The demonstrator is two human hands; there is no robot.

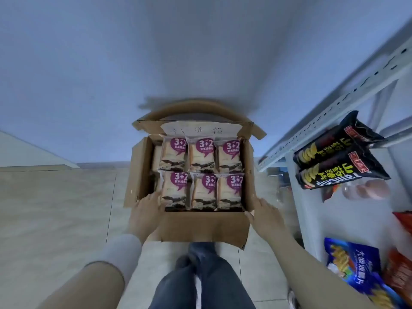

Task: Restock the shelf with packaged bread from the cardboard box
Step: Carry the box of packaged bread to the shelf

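An open cardboard box (201, 228) stands on the floor in front of me, its flaps spread. Several packaged breads (201, 170) with purple "3+2" labels fill it in two rows. My left hand (146, 211) reaches over the box's near left corner, fingers straight, fingertips touching the front left bread pack (174, 188). My right hand (266, 216) lies flat against the near right corner of the box, fingers extended. The white metal shelf (312, 121) rises on the right.
Black chip bags (336, 159) lie on an upper shelf level at the right. Blue and red snack bags (356, 266) sit lower down. My jeans-clad legs (200, 282) stand just behind the box. A pale wall lies beyond, tiled floor to the left.
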